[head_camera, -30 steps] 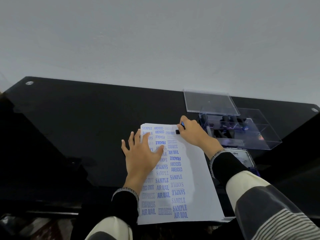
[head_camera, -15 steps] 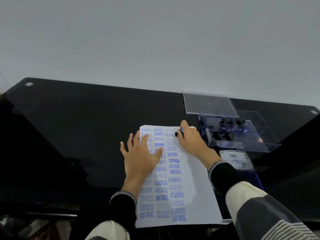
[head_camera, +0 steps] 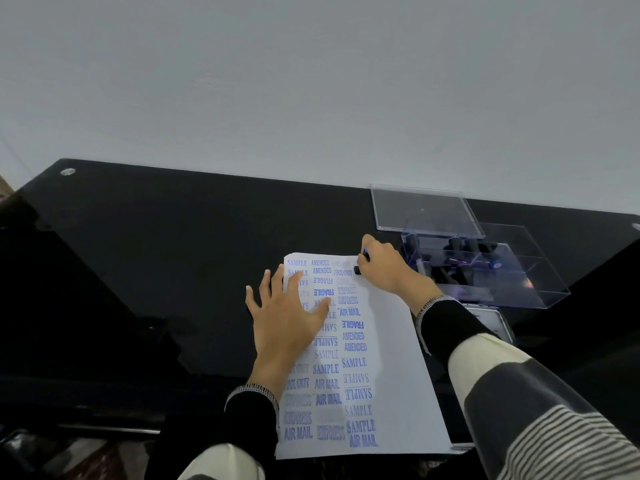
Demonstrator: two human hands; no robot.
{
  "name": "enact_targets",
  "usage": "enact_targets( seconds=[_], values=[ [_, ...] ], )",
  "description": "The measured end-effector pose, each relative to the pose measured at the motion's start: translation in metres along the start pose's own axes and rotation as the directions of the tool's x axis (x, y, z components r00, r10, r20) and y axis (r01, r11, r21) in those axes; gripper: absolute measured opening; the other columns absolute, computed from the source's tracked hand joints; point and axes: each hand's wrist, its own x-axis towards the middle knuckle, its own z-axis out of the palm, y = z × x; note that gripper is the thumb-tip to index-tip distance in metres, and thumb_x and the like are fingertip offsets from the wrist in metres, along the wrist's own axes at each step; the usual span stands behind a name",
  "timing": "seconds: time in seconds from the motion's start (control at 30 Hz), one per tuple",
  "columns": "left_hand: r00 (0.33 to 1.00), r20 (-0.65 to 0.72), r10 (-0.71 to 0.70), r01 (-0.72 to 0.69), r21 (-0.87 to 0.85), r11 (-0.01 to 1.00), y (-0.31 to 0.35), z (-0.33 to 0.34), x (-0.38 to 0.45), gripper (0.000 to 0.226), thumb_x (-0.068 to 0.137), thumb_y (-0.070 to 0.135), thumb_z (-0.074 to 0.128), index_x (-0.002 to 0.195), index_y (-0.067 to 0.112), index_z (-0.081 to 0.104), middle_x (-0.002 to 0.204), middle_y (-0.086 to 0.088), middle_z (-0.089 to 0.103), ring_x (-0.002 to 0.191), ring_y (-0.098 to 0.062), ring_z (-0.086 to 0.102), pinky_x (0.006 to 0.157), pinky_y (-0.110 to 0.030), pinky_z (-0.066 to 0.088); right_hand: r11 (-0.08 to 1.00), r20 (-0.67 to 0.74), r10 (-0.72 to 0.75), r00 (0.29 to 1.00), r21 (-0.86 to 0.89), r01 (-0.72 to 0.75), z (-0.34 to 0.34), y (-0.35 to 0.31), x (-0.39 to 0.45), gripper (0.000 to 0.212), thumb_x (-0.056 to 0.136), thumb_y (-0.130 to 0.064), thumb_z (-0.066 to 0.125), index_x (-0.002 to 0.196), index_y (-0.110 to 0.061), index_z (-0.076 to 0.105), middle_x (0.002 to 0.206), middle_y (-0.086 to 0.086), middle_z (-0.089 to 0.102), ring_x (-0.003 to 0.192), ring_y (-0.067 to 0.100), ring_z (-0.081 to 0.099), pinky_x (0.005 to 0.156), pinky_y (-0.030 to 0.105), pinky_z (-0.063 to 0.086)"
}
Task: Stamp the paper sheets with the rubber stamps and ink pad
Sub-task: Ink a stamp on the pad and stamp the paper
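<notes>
1. The paper [head_camera: 388,358] lay on the black bench [head_camera: 173,254], near its front edge, its left and middle columns full of blue stamp marks such as SAMPLE, AIR MAIL and FRAGILE; the right side was blank.
2. The left hand [head_camera: 287,313] lay flat on the sheet's upper left part, fingers straight and spread, holding nothing.
3. The right hand [head_camera: 384,268] was at the top of the sheet, fingers curled round a stamp [head_camera: 359,266]; only the stamp's dark base and a bit of blue showed, set down on the paper beside the FAX OUT mark.
4. A clear box [head_camera: 540,289] stood just right of the right hand, with dark stamps inside; how many could not be told.
5. The clear lid [head_camera: 426,209] lay behind the box, its near right part overlapping the box.
6. The ink pad [head_camera: 495,323] sat in front of the box, partly hidden by the right sleeve [head_camera: 446,323].
</notes>
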Motion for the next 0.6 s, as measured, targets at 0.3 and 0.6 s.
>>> enact_targets(
  seconds=[0.3, 0.6],
  values=[
    [1.0, 0.002, -0.002, 0.002, -0.001, 1.0, 0.001, -0.001, 0.0, 0.074, 0.083, 0.073, 0.04, 0.144, 0.03, 0.034, 0.157, 0.004, 0.021, 0.147, -0.021, 0.01, 0.117, -0.051, 0.003, 0.997, -0.133, -0.065, 0.989, 0.021, 0.069, 0.016, 0.006, -0.019, 0.014, 0.1, -0.016, 0.042, 0.089, -0.013, 0.034, 0.063, 0.0, 0.046, 0.052, 0.014, 0.042, 0.049, 0.027, 0.031],
    [1.0, 0.005, -0.001, 0.001, 0.004, 1.0, 0.001, -0.001, 0.001, 0.074, 0.083, 0.074, 0.04, 0.144, 0.031, 0.034, 0.157, 0.004, 0.02, 0.147, -0.021, 0.01, 0.117, -0.052, 0.003, 0.998, -0.05, -0.027, 0.998, 0.048, 0.029, 0.003, 0.0, -0.009, 0.013, 0.099, -0.013, 0.043, 0.088, -0.012, 0.037, 0.067, 0.003, 0.047, 0.055, 0.013, 0.04, 0.05, 0.024, 0.029]
  ],
)
